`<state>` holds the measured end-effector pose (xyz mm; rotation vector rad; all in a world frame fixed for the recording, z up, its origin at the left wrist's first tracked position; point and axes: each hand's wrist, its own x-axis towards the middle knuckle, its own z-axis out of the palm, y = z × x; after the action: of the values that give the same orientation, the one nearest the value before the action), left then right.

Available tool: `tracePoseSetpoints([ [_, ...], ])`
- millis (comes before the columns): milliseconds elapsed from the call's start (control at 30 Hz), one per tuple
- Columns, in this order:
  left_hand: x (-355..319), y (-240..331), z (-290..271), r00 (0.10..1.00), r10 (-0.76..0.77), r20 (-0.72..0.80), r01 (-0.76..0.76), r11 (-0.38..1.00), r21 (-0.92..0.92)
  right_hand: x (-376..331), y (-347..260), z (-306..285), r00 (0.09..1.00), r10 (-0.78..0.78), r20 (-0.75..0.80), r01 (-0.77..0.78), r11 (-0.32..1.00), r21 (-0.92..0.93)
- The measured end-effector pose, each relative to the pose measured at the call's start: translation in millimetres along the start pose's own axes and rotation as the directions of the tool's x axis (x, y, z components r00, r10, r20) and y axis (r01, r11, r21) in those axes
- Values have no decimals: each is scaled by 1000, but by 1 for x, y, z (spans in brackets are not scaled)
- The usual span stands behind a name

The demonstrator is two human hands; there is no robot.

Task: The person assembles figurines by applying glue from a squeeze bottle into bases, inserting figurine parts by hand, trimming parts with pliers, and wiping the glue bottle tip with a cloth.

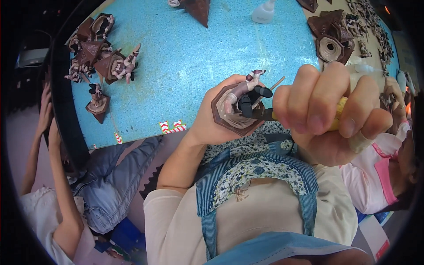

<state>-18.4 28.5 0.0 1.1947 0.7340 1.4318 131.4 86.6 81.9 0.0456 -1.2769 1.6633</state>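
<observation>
My left hand point(199, 118) is closed around a figurine point(240, 95) on a brown, many-sided base point(218, 115), held just past the table's near edge. The figure has pale limbs, a brown top and black boots, and leans over the base. My right hand point(324, 106) grips a tool with a yellow handle point(339, 114), mostly hidden by the fingers. Its dark end point(266, 115) reaches the figure by the boots; whether it touches, and the tool's exact kind, I cannot tell. A thin brown stick point(278, 82) pokes up between the hands.
Similar figurines point(104, 57) are heaped on the blue table point(185, 66) at the left, one more point(97, 101) nearer. A white squeeze bottle point(263, 12) and brown bases point(332, 37) are farther off. Co-workers sit left and right; one's arm point(59, 168) is at the left.
</observation>
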Motion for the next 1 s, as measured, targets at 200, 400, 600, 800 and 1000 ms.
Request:
tracePoseSetpoints([
  [200, 4, 5, -4, 991, -107, 78, 113, 991, -75, 2, 2, -1, 998, 45, 36, -47, 997, 65],
  [400, 6, 9, -15, 969, -165, 183, 177, 983, -57, 2, 10, 12, 999, 28, 21, -30, 995, 98],
  [600, 0, 3, -18, 951, -236, 200, 288, 913, -289, 2, 19, 15, 999, 4, -42, 0, 996, 95],
  [800, 0, 5, -15, 951, -285, 115, 308, 895, -323, 1, 22, 32, 986, -31, -163, 37, 999, 28],
  [1000, 4, 4, -10, 975, -213, 65, 220, 968, -123, -9, 18, 35, 985, -85, -147, 79, 996, -47],
])
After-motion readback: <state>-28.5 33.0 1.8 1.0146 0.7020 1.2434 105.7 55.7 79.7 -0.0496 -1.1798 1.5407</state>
